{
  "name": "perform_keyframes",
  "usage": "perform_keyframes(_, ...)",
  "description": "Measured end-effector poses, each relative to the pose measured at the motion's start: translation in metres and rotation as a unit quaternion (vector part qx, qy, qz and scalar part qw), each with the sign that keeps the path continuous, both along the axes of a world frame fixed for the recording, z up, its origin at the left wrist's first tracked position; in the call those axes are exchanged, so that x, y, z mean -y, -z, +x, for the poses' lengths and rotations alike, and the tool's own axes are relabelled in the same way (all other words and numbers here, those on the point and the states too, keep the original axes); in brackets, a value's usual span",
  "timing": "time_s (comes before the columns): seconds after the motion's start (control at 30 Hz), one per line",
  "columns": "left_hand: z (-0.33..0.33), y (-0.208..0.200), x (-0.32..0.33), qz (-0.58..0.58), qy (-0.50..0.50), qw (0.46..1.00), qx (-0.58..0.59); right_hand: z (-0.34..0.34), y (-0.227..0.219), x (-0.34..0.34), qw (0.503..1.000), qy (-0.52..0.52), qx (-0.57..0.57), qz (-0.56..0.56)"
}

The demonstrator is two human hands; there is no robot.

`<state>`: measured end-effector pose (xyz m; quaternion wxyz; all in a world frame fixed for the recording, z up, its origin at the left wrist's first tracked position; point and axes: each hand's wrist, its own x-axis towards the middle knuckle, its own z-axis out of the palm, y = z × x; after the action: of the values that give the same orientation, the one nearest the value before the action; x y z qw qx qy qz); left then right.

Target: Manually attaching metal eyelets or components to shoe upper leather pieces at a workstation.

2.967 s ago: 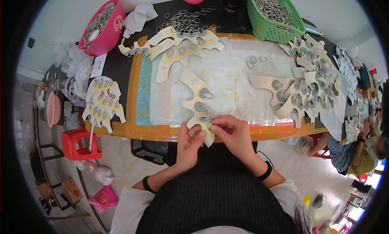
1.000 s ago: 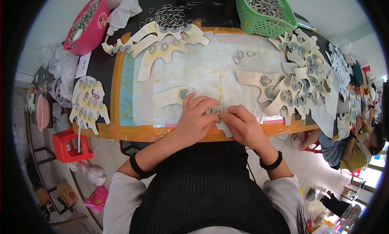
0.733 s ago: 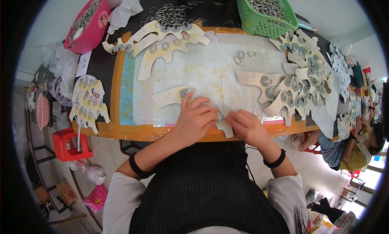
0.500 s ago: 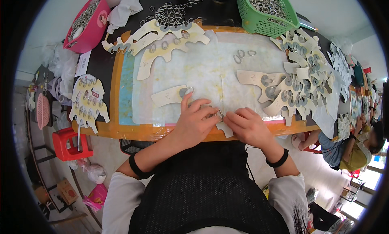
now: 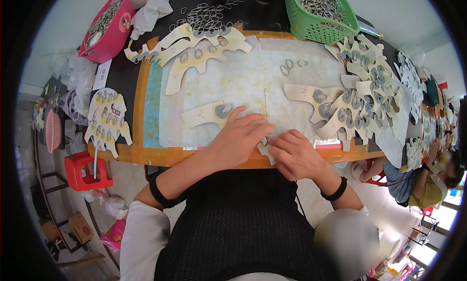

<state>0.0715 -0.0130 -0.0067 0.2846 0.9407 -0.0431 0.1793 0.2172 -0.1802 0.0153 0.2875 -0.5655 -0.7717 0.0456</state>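
Note:
A cream cut-out piece [image 5: 202, 116] with a curved edge lies near the table's front edge, bearing a grey oval patch with a metal ring [image 5: 226, 108]. My left hand [image 5: 241, 140] lies over its middle, thumb and fingertips closed together at the piece's right end. There my right hand [image 5: 297, 154] has its fingers curled and pinched at a grey patch, beside a pale tab [image 5: 265, 152] poking out below. My fingers hide most of that end, so whether a ring sits between them cannot be told.
Similar pieces with ringed patches [image 5: 357, 103] are heaped on the right; others [image 5: 199, 52] lie at the back left. Loose rings [image 5: 289, 64] rest on the white sheet, more [image 5: 206, 16] behind. A pink basket [image 5: 109, 33] and a green basket [image 5: 318, 21] hold rings. A person [image 5: 430, 179] sits far right.
My left fingers have shifted right and closed in near my right hand, uncovering the ringed patch on the left. The right hand has curled tighter and turned slightly.

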Motion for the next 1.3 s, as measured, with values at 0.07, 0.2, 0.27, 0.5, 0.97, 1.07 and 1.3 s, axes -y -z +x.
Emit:
perform_keyframes(0.07, 0.004, 0.005, -0.001, -0.010, 0.025, 1.000, -0.014, -0.001, 0.014, 0.003, 0.999, 0.033, -0.031, 0.008)
perform_keyframes(0.2, 0.001, 0.004, -0.004, 0.000, 0.028, 1.000, -0.014, -0.005, 0.009, 0.004, 0.992, 0.080, -0.092, -0.033)
perform_keyframes(0.27, -0.003, 0.005, -0.005, 0.007, 0.032, 0.999, 0.024, -0.005, 0.012, 0.003, 0.991, 0.082, -0.104, -0.026)
perform_keyframes(0.5, -0.015, 0.014, -0.012, 0.047, 0.062, 0.994, 0.074, -0.004, 0.012, 0.003, 0.996, 0.075, -0.027, -0.034)
perform_keyframes(0.97, -0.029, 0.007, 0.000, 0.060, -0.027, 0.997, 0.048, -0.023, 0.016, -0.007, 0.989, 0.140, -0.052, -0.013)
perform_keyframes(1.07, -0.030, 0.007, 0.000, 0.104, -0.028, 0.994, 0.029, -0.022, 0.020, -0.009, 0.992, 0.125, -0.010, 0.011)
perform_keyframes(1.3, -0.043, 0.002, 0.002, 0.162, -0.019, 0.987, -0.004, -0.029, 0.014, 0.000, 0.991, 0.120, 0.060, 0.019)
